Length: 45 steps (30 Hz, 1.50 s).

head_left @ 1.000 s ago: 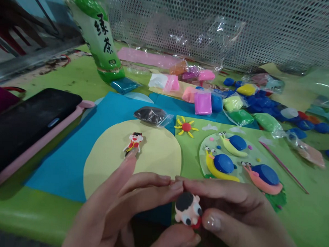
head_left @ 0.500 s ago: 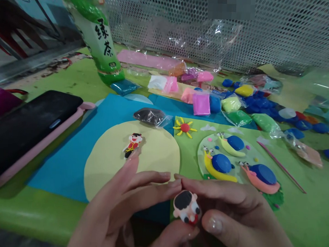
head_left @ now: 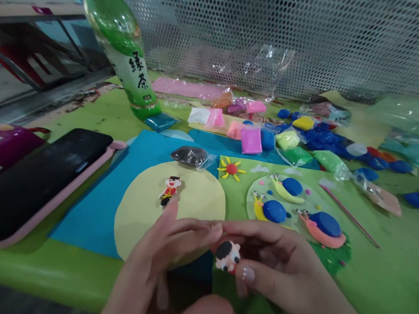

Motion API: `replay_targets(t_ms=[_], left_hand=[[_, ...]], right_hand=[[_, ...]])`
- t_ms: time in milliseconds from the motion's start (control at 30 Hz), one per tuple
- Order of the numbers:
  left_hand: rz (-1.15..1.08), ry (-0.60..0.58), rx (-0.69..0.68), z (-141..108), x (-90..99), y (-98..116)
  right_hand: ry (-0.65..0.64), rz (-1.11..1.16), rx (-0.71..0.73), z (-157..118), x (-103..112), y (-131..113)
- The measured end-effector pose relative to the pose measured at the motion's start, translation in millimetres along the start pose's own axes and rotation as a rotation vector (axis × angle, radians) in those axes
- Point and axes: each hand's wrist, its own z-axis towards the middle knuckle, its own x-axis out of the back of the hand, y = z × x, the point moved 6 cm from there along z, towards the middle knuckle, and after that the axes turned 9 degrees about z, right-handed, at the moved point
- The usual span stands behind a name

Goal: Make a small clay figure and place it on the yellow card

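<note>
A small clay head point(head_left: 228, 257) with black hair, white eyes and a red mouth is pinched between the thumb and fingers of my right hand point(head_left: 278, 255). My left hand point(head_left: 171, 256) is beside it, thumb lowered and away from the fingers, which are stretched out. Its fingertips meet or nearly meet those of my right hand above the head. Beyond my left hand, a small clay figure point(head_left: 170, 190) in red and black lies on a pale yellow paper circle point(head_left: 135, 214) on blue paper point(head_left: 87, 212). Clay snails point(head_left: 274, 211) with blue shells sit on the green sheet to the right.
A green tea bottle point(head_left: 135, 76) stands at the back left, near a black phone point(head_left: 51, 174) with a pink edge. Bagged clay point(head_left: 251, 140) in several colours lies across the back. A bag of black clay point(head_left: 190, 156) and a pink stick point(head_left: 348, 214) lie nearer.
My left thumb has come down off the clay head, which now stays in my right hand's pinch. The head has shifted slightly left, and the camera view has tilted up a little.
</note>
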Motion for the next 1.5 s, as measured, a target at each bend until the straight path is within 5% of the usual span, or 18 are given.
replay_targets(t_ms=[333,567,767,900,1033,1267,1500], left_hand=[[0.244,-0.151,-0.117,8.4,2.7,1.0],[0.115,-0.354,-0.134,8.5,-4.4,3.4],[0.348,-0.358,-0.24,10.6,-3.0,5.0],[0.406,-0.26,-0.388,12.3,0.0,12.4],[0.533,-0.332,-0.484,16.4,-3.6,15.1],[0.439,-0.48,-0.339,9.0,0.5,1.1],[0.578,-0.53,-0.398,1.0,5.8,-11.2]], right_hand=[[-0.11,0.174,-0.106,4.2,-12.1,0.9],[-0.199,0.196,-0.044,1.1,-16.1,-3.6],[-0.195,0.255,-0.078,2.1,-17.4,1.0],[-0.089,0.072,-0.025,1.2,-12.3,-0.9],[-0.057,-0.237,0.125,-0.1,-8.9,-15.6],[-0.154,-0.33,0.161,1.3,-12.0,-23.6],[-0.237,-0.133,0.062,1.1,-13.3,-14.9]])
